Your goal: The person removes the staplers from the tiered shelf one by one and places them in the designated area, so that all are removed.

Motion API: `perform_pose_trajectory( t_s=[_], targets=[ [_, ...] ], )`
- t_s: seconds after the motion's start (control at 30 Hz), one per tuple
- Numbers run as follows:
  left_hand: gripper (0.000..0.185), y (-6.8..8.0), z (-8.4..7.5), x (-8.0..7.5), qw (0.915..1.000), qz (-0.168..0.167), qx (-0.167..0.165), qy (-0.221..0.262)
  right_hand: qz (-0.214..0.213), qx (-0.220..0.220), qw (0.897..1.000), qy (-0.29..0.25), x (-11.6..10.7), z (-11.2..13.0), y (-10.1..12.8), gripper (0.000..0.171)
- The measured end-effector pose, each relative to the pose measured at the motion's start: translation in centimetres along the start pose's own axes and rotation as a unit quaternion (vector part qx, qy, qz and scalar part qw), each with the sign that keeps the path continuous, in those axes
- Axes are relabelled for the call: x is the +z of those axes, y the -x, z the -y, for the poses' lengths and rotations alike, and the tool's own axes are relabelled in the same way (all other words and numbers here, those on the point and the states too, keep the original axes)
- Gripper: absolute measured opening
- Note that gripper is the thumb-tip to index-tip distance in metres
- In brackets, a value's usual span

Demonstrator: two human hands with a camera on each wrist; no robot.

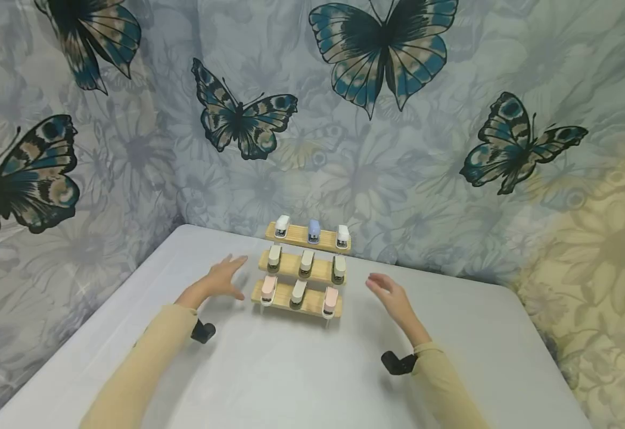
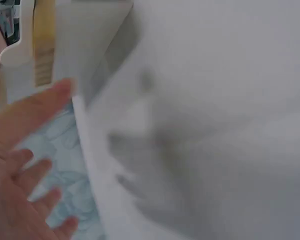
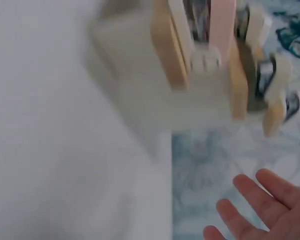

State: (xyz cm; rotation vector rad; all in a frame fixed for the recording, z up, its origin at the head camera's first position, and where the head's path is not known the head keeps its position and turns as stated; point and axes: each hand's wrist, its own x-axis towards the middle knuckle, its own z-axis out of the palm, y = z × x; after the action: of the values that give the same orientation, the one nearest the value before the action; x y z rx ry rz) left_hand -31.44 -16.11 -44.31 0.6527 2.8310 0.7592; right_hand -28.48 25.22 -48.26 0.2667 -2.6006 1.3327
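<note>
A three-step wooden rack (image 1: 283,299) holds small staplers in rows of three. White staplers flank a blue stapler (image 1: 314,230) on the top step. Cream staplers stand along the middle step. At the bottom, a cream stapler (image 1: 298,294) sits between a left pink stapler (image 1: 269,289) and a right pink stapler (image 1: 330,301). My left hand (image 1: 218,280) hovers just left of the rack, fingers spread, holding nothing. To the right of the rack, my right hand (image 1: 392,296) is raised with relaxed fingers, also holding nothing. The right wrist view shows the rack's end beyond its fingertips (image 3: 246,184).
The rack stands toward the back of a white-covered table (image 1: 291,369). Butterfly-patterned fabric (image 1: 366,167) hangs behind the table and along its sides. Black wrist cameras, left (image 1: 202,331) and right (image 1: 398,362), sit at the sleeve cuffs.
</note>
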Motion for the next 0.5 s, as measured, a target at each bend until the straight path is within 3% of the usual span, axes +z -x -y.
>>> perform_pose_trajectory(
  t_s=[0.07, 0.17, 0.33, 0.47, 0.5],
  targets=[
    [0.088, 0.3, 0.4, 1.3, 0.9949, 0.005, 0.017, 0.1, -0.007, 0.007, 1.0, -0.011, 2.5, -2.0, 0.2, 0.041],
    [0.079, 0.6, 1.1, 3.3, 0.9771, 0.01, 0.043, 0.208, 0.017, 0.037, 0.998, -0.044, 5.4, -2.4, 0.8, 0.045],
    [0.072, 1.0, 1.3, 5.5, 0.9455, 0.025, 0.069, 0.317, 0.013, 0.055, 0.995, -0.081, 8.0, -0.7, 1.6, 0.052],
    [0.068, 1.0, 0.6, 6.7, 0.9176, 0.025, 0.04, 0.395, -0.017, 0.048, 0.993, -0.107, 8.4, 0.5, 2.0, 0.05],
    [0.067, 0.9, 0.5, 6.9, 0.9142, 0.018, 0.032, 0.404, -0.025, 0.046, 0.993, -0.106, 8.4, 0.7, 2.0, 0.051]
  ],
)
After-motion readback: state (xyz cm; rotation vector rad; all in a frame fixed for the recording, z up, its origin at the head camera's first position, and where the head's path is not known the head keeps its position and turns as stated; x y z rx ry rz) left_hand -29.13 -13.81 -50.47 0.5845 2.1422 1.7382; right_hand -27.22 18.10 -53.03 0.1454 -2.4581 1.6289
